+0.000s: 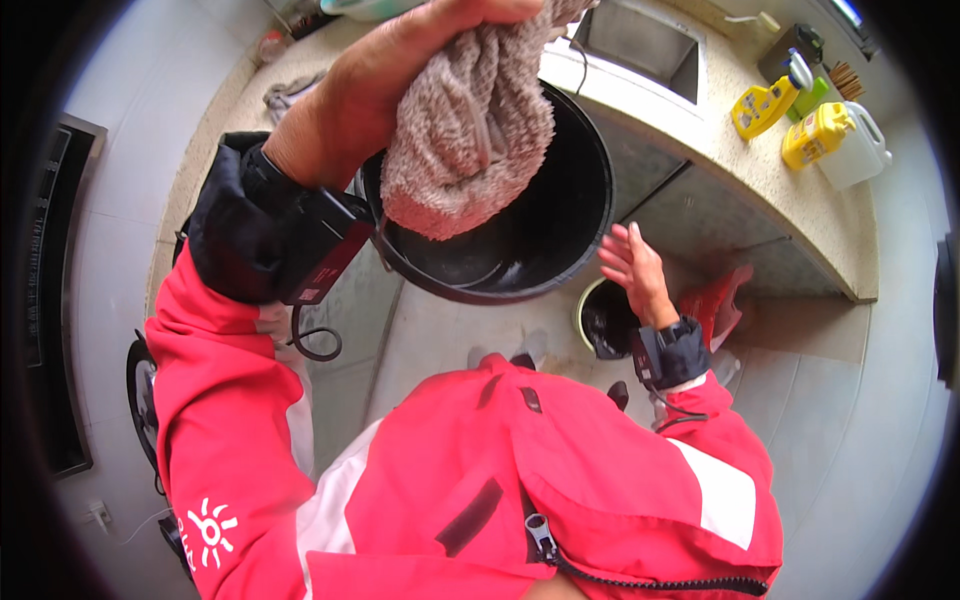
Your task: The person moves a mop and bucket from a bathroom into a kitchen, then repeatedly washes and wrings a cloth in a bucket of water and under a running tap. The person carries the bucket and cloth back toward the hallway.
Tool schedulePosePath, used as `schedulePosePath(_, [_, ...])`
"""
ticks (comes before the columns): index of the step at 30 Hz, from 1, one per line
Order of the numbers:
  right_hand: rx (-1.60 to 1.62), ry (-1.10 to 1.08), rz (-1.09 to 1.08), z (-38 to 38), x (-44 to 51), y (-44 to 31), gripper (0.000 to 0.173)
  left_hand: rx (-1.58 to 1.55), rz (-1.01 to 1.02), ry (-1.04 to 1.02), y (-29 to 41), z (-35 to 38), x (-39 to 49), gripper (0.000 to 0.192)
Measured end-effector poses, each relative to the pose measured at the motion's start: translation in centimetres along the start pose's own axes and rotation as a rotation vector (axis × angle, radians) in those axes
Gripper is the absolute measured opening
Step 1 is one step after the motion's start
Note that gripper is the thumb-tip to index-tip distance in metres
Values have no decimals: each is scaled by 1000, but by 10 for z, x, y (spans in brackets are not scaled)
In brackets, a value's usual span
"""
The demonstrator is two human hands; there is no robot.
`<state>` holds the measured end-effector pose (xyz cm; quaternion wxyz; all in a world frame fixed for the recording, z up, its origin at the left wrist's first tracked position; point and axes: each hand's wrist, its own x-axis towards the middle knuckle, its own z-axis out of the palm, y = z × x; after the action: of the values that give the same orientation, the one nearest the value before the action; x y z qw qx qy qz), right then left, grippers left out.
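Observation:
My left hand point(360, 97) is raised close to the camera and grips a bunched greyish-pink terry cloth point(472, 142). The cloth hangs in front of a large round black vessel point(525, 277) and hides part of its opening. A little water or a wet shine shows on the dark inner bottom, but I cannot tell which. What supports the vessel is hidden. Apart from its right rim, my right hand point(636, 274) is held with the fingers extended and nothing in it. Below that hand stands a small bin point(581, 311) with a pale rim and a black liner.
A speckled countertop point(817, 232) curves around the back, with a sink basin point(637, 45) set in it. Yellow bottles point(765, 105) and a translucent jug point(855, 150) stand at its right end. A red plastic bag point(712, 300) lies on the floor near the cabinet.

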<state>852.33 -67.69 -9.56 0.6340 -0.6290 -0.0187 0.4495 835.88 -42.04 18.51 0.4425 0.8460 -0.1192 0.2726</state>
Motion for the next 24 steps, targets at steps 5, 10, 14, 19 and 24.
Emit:
schedulePosePath(5, [-98,-230,212,62,-6,15,93,-801,-826,83,-28,-5,-73,32])
schedulePosePath(10, [-111,-247,360,95,6,53,110,-795,-1045,172,-54,11,-124,41])
schedulePosePath(14, [-139,-222,407,98,21,97,107,-954,-1080,235,-83,32,-167,41])
schedulePosePath(19, [-222,-61,426,84,37,149,68,-921,-1053,254,-126,55,-208,41])
schedulePosePath(24, [-261,29,465,56,53,185,62,-880,-1271,522,-172,59,-267,39])
